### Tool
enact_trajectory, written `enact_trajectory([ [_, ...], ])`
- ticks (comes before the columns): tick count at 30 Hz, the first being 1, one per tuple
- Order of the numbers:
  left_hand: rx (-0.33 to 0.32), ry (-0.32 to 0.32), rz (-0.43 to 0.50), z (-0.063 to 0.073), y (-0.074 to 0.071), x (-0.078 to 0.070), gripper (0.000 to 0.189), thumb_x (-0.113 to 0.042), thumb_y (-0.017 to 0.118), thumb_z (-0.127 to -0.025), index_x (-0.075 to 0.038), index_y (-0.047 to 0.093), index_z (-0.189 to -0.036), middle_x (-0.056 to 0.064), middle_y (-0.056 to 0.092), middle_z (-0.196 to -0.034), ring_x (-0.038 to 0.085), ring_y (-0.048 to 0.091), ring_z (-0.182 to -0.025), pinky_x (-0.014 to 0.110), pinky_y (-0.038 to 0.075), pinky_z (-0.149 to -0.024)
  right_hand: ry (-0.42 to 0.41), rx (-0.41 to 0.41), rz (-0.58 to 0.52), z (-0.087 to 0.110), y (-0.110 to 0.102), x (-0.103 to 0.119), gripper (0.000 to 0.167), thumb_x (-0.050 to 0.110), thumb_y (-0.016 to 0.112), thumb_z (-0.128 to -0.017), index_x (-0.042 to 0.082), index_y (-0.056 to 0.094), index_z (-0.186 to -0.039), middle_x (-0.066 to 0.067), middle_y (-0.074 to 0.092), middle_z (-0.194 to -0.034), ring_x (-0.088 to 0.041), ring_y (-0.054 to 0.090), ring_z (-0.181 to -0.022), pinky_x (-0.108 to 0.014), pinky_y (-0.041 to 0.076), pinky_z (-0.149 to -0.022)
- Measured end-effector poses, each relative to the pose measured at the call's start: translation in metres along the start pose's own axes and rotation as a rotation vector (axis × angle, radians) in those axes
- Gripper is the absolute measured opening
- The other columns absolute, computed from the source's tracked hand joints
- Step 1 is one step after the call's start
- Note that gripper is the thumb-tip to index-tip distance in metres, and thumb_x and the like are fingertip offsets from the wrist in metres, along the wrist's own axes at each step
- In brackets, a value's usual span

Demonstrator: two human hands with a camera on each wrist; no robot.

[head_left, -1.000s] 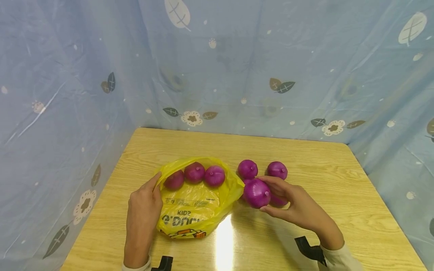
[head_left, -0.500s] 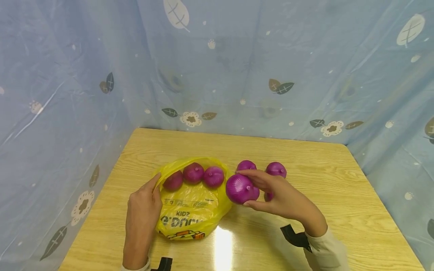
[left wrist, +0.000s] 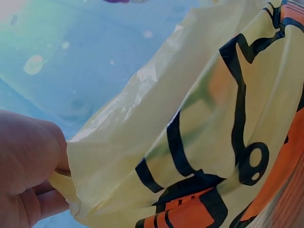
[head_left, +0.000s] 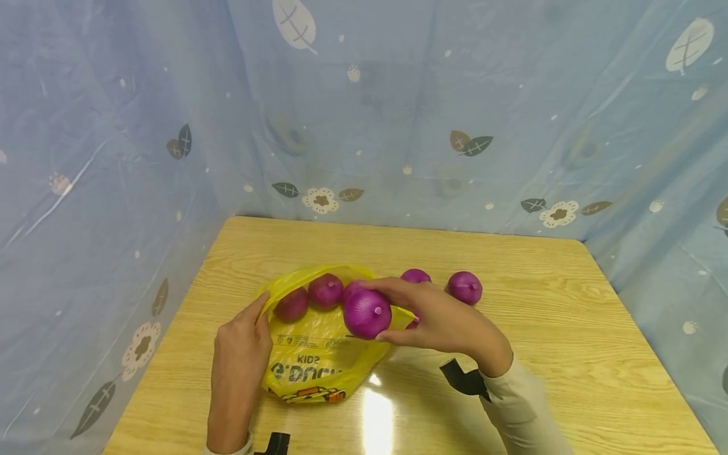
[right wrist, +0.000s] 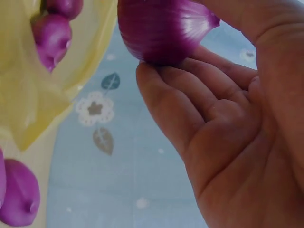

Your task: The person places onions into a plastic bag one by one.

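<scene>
My left hand [head_left: 241,354] pinches the left rim of a yellow plastic bag [head_left: 318,344], which lies on the table with its mouth held wide. In the left wrist view, thumb and fingers grip the thin edge of that bag [left wrist: 123,156]. Three purple onions sit inside, including a middle one [head_left: 325,291] and a left one [head_left: 292,305]; the third is partly hidden. Between thumb and fingers my right hand [head_left: 443,319] holds another purple onion [head_left: 366,314] above the bag's right side. The right wrist view shows this onion [right wrist: 164,31] at my fingertips.
More purple onions lie to the right of the bag: one stands apart [head_left: 465,288], and another onion [head_left: 416,276] is partly behind my right hand. The wooden table [head_left: 546,354] is bordered by a blue patterned curtain [head_left: 398,114] at the back and sides.
My right hand has carried its onion leftward from beside the loose onions to above the bag's opening. My left hand keeps its grip on the bag's rim in nearly the same spot.
</scene>
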State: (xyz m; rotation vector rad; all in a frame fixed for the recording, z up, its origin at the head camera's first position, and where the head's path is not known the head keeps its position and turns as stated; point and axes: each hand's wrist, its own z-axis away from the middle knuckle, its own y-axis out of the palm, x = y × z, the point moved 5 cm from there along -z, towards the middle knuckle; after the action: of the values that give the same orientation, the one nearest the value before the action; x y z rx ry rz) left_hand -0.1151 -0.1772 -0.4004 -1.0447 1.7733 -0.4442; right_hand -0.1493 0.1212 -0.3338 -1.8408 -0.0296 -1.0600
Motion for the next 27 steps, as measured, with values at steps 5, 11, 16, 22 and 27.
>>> enact_trajectory([
  [5, 0.002, -0.004, 0.005, -0.001, 0.001, 0.001, 0.036, 0.007, 0.056, -0.101, 0.001, 0.071, -0.134, 0.029, 0.075, -0.102, 0.011, 0.034, -0.046, 0.027, 0.033, -0.042, 0.015, 0.031, 0.039, -0.01, 0.006, 0.003, 0.076, 0.024, 0.084, -0.094, 0.018, 0.046, -0.16, 0.01, 0.059, -0.151, -0.007, 0.056, -0.137, -0.032, 0.048, -0.112],
  [11, -0.007, 0.004, 0.0, -0.001, 0.002, 0.002, 0.035, 0.008, 0.059, -0.1, 0.002, 0.071, -0.132, 0.029, 0.075, -0.11, 0.014, 0.039, -0.048, 0.029, 0.039, -0.046, 0.003, 0.065, 0.077, -0.021, 0.015, 0.006, 0.074, 0.024, 0.085, -0.093, 0.014, 0.048, -0.156, 0.005, 0.064, -0.146, -0.009, 0.06, -0.132, -0.034, 0.05, -0.111],
  [16, -0.009, 0.004, -0.001, -0.002, 0.002, 0.002, 0.035, 0.008, 0.06, -0.1, 0.002, 0.071, -0.132, 0.028, 0.075, -0.112, 0.017, 0.045, -0.052, 0.033, 0.043, -0.05, 0.015, 0.091, 0.13, -0.032, 0.021, 0.006, 0.07, 0.027, 0.085, -0.093, 0.017, 0.051, -0.153, 0.006, 0.068, -0.138, -0.006, 0.066, -0.117, -0.031, 0.054, -0.103],
  [22, 0.007, -0.007, -0.001, -0.002, 0.002, 0.001, 0.035, 0.006, 0.058, -0.101, 0.002, 0.071, -0.134, 0.028, 0.075, -0.113, 0.016, 0.044, -0.052, 0.031, 0.042, -0.05, 0.056, 0.127, 0.141, -0.047, 0.028, 0.009, 0.074, 0.029, 0.085, -0.092, 0.018, 0.05, -0.156, 0.005, 0.072, -0.128, -0.007, 0.069, -0.107, -0.033, 0.058, -0.096],
  [27, 0.019, -0.02, 0.011, -0.002, 0.003, 0.003, 0.036, 0.006, 0.057, -0.102, 0.002, 0.07, -0.135, 0.029, 0.075, -0.104, 0.013, 0.038, -0.049, 0.028, 0.038, -0.045, 0.061, 0.155, 0.137, -0.059, 0.033, 0.012, 0.073, 0.027, 0.085, -0.093, 0.018, 0.051, -0.156, 0.002, 0.065, -0.143, -0.012, 0.065, -0.123, -0.033, 0.053, -0.105],
])
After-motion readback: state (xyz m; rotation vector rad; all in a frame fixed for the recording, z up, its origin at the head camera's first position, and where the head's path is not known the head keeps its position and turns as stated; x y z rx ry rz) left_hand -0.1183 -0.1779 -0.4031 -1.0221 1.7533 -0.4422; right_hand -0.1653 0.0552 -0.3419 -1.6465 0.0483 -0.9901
